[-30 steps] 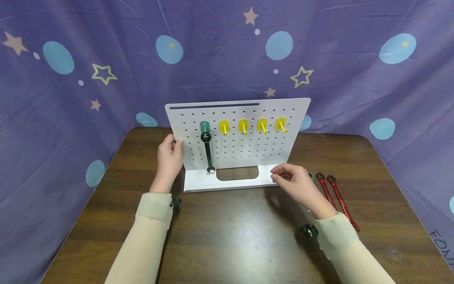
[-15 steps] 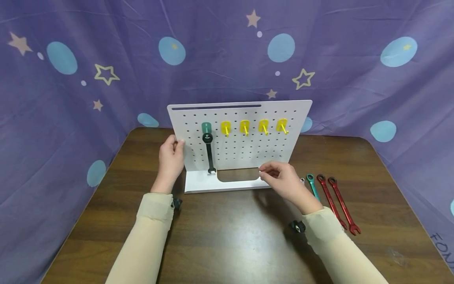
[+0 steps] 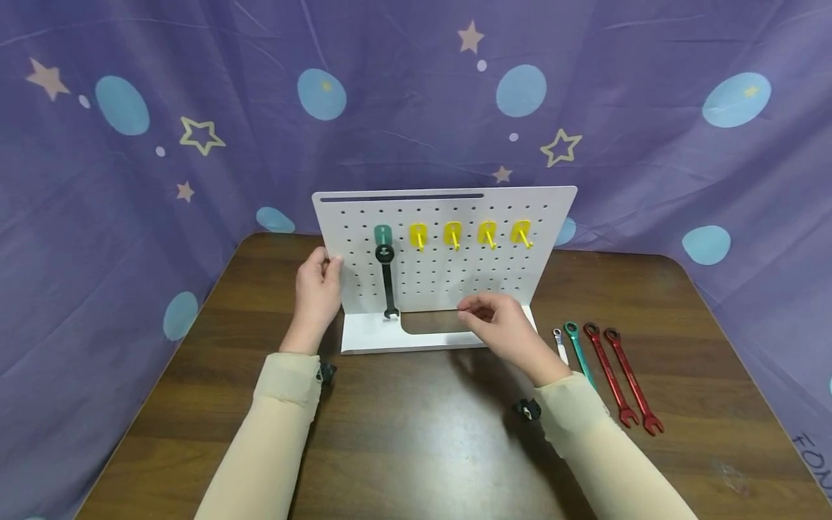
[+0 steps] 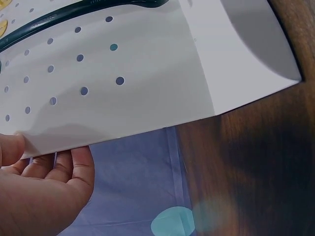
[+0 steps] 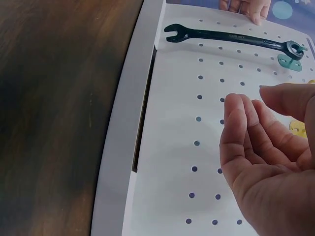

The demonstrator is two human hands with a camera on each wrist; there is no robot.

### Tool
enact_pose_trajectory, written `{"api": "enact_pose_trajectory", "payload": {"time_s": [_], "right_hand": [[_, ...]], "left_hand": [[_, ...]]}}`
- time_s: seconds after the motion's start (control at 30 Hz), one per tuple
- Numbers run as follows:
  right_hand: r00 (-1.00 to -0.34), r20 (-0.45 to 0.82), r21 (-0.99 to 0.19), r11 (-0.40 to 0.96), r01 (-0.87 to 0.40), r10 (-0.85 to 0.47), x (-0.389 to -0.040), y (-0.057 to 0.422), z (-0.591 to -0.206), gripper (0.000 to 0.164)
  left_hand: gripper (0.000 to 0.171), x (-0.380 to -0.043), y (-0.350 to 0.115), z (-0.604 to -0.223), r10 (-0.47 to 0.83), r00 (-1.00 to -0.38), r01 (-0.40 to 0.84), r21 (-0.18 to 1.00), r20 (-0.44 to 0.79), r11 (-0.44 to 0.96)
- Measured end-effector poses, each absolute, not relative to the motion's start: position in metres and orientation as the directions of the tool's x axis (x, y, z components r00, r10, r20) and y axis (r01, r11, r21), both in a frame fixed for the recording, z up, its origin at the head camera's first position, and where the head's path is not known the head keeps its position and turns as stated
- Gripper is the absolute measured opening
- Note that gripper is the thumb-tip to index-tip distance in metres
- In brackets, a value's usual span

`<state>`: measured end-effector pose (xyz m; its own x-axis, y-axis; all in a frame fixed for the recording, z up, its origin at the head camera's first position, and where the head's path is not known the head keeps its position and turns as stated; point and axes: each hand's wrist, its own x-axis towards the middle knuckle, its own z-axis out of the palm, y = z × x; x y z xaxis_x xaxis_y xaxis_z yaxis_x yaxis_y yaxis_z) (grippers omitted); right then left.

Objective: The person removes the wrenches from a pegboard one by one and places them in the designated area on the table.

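A white pegboard stand [image 3: 448,278] stands upright on the table. My left hand [image 3: 317,292] holds its left edge, thumb on the front face and fingers behind, as the left wrist view shows. From a green hook [image 3: 383,234] near that side hangs a black wrench [image 3: 388,285], ring end up and open end down. My right hand [image 3: 499,325] hovers in front of the board's lower middle, fingers loosely curled. Nothing shows between its thumb and fingers [image 5: 241,123] in the right wrist view.
Several yellow hooks [image 3: 453,235] sit in a row on the board. Right of it lie a small silver wrench [image 3: 560,345], a green wrench [image 3: 578,354] and two red wrenches [image 3: 611,374]. A purple curtain [image 3: 403,87] hangs behind the wooden table [image 3: 403,433].
My right hand has moved left along the front of the board, uncovering the silver and green wrenches. My left hand keeps its hold on the board's edge.
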<state>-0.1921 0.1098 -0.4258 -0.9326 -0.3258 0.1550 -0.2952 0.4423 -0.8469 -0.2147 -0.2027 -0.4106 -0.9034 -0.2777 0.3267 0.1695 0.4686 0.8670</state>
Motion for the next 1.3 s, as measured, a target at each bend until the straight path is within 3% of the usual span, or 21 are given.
{"api": "enact_pose_trajectory", "payload": {"time_s": [0.57, 1.3], "right_hand": [[-0.915, 0.159, -0.864, 0.396, -0.311, -0.371, -0.198, 0.088, -0.422, 0.012], [-0.886, 0.253, -0.840, 0.367, -0.400, -0.388, -0.205, 0.057, -0.417, 0.010]], "left_hand": [[0.015, -0.213, -0.205, -0.410, -0.291, -0.896, 0.169, 0.863, 0.336, 0.476], [0.015, -0.214, -0.203, -0.410, -0.270, -0.898, 0.188, 0.859, 0.347, 0.477]]}}
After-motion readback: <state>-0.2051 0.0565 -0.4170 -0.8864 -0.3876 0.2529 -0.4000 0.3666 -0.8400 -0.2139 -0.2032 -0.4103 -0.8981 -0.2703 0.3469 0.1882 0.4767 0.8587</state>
